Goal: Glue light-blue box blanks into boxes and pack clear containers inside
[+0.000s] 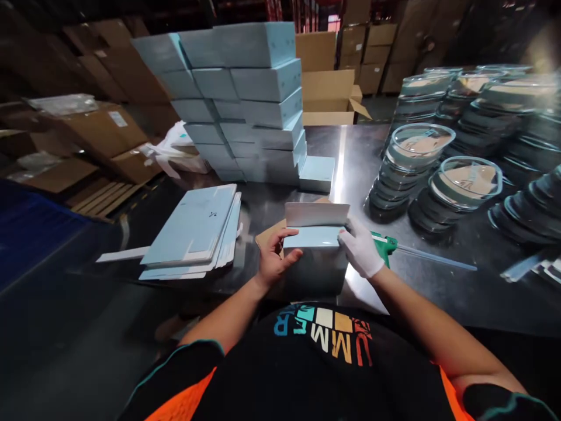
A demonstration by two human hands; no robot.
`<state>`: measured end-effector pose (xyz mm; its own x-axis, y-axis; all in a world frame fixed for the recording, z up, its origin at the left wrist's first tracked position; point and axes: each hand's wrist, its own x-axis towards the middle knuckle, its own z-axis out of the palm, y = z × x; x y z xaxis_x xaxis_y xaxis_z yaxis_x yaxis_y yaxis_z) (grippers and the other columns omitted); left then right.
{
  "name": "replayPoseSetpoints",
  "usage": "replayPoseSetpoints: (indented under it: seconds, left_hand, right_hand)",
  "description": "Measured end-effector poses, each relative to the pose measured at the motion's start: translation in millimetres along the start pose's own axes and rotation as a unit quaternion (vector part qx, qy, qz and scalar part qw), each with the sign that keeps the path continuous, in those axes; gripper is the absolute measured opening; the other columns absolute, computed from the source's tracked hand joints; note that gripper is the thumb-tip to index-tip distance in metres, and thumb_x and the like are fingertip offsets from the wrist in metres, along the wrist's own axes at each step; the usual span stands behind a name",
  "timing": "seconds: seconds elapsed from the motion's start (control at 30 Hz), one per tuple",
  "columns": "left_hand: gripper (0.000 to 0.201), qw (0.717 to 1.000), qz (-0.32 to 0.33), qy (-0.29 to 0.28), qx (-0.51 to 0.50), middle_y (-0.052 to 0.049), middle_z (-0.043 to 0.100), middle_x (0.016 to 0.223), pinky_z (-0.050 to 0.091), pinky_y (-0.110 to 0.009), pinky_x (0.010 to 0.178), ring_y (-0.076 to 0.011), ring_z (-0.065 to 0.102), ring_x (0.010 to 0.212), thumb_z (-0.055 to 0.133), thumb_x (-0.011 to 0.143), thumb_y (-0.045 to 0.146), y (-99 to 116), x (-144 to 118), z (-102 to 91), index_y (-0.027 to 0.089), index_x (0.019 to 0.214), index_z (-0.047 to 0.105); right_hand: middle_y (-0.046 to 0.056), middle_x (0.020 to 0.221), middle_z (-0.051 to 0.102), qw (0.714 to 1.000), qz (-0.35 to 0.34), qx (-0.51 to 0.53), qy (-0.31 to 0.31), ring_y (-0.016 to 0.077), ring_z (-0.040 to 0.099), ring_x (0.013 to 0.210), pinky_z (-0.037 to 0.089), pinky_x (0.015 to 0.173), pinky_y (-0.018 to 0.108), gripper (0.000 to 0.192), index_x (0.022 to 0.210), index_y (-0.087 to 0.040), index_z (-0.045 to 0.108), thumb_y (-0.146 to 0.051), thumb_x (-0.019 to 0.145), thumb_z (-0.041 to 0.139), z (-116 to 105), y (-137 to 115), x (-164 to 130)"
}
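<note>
Both hands grasp a pale blue box (316, 248) at table centre: bare left hand (272, 260) at its 9 o'clock, gloved right hand (362, 251) at 3, flap raised, contents hidden. Stacked blue boxes (245, 99) stand at 12.

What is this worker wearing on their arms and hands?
The right hand wears a white glove; the left hand is bare. Both forearms are uncovered. Short black sleeves with orange panels and teal piping end above the elbows.
</note>
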<state>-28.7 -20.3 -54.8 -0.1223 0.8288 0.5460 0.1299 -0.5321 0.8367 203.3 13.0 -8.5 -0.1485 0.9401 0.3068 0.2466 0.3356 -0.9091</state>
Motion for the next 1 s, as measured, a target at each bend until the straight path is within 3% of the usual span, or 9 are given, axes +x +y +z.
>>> replayPoseSetpoints:
  seconds: [0.13,0.23,0.3,0.4,0.47,0.73,0.87,0.93,1.0]
  left_hand:
    - [0.055,0.998,0.058,-0.001,-0.028,-0.014,0.071,0.132,0.058,-0.046,0.109,-0.0313,0.072,0.129,0.091,0.083,0.066,-9,3,-2.6,0.021,0.108,0.070]
    - [0.055,0.988,0.112,0.019,-0.108,-0.006,0.073,0.119,0.059,-0.045,0.107,-0.0267,0.077,0.121,0.097,0.084,0.050,-11,10,-6.7,0.026,0.116,0.060]
    - [0.054,0.984,0.144,-0.022,-0.103,-0.004,0.074,0.112,0.061,-0.045,0.105,-0.0257,0.078,0.117,0.097,0.084,0.047,-8,18,-13.4,0.029,0.122,0.063]
    - [0.042,0.977,0.148,-0.153,-0.015,-0.009,0.077,0.113,0.059,-0.056,0.114,-0.0327,0.074,0.128,0.089,0.088,0.060,2,30,-26.3,0.028,0.114,0.080]
    - [0.041,0.968,0.133,-0.213,0.011,-0.011,0.081,0.112,0.055,-0.064,0.119,-0.0371,0.072,0.134,0.081,0.092,0.067,9,34,-32.5,0.028,0.104,0.086]
    - [0.036,0.962,0.131,-0.240,0.010,-0.011,0.088,0.111,0.061,-0.064,0.111,-0.0366,0.078,0.127,0.074,0.099,0.062,12,31,-32.8,0.029,0.102,0.089]
    - [0.022,0.953,0.188,-0.237,-0.027,-0.011,0.088,0.118,0.064,-0.059,0.109,-0.0341,0.079,0.128,0.079,0.101,0.042,12,33,-31.5,0.031,0.118,0.087]
    - [0.033,0.954,0.192,-0.226,-0.032,-0.012,0.086,0.125,0.062,-0.058,0.113,-0.0341,0.076,0.132,0.082,0.100,0.039,10,33,-32.9,0.033,0.132,0.083]
    - [0.057,0.968,0.164,-0.189,-0.029,-0.014,0.082,0.136,0.057,-0.059,0.120,-0.0349,0.074,0.137,0.085,0.095,0.050,6,32,-38.6,0.034,0.149,0.072]
  right_hand:
    - [0.013,0.118,0.078,0.997,-0.073,-0.009,-0.024,0.0337,0.074,0.114,0.060,0.104,0.050,0.054,0.119,-0.022,0.070,-0.067,0.089,0.075,-13,14,-5]
    - [0.020,0.149,0.069,0.982,-0.172,-0.037,-0.071,0.0391,0.067,0.139,0.055,0.116,0.059,0.065,0.122,-0.025,0.070,-0.068,0.079,0.092,-22,23,-7]
    - [0.020,0.161,0.062,0.972,-0.206,-0.040,-0.105,0.0383,0.062,0.149,0.051,0.122,0.063,0.055,0.124,-0.027,0.070,-0.059,0.084,0.092,-25,24,-9]
    - [0.016,0.165,0.061,0.963,-0.219,-0.038,-0.149,0.0356,0.061,0.152,0.051,0.124,0.062,0.036,0.133,-0.031,0.073,-0.042,0.100,0.081,-27,19,-15]
    - [0.014,0.166,0.060,0.958,-0.230,-0.049,-0.165,0.0354,0.061,0.153,0.053,0.124,0.060,0.034,0.138,-0.034,0.074,-0.035,0.104,0.075,-27,13,-18]
    - [0.005,0.157,0.069,0.936,-0.291,-0.064,-0.190,0.0315,0.067,0.145,0.054,0.123,0.062,0.051,0.145,-0.046,0.072,-0.016,0.103,0.070,-30,-2,-15]
    - [0.010,0.171,0.054,0.960,-0.234,-0.077,-0.135,0.0359,0.056,0.156,0.054,0.123,0.064,0.066,0.160,-0.042,0.059,-0.027,0.098,0.078,-23,16,-26]
    - [0.019,0.167,0.057,0.978,-0.155,-0.088,-0.109,0.0421,0.060,0.151,0.059,0.116,0.065,0.097,0.170,-0.032,0.045,-0.038,0.084,0.091,-16,30,-35]
    - [0.020,0.147,0.071,0.987,-0.072,-0.079,-0.123,0.0429,0.075,0.130,0.069,0.100,0.059,0.103,0.166,-0.026,0.046,-0.042,0.075,0.094,-8,41,-42]
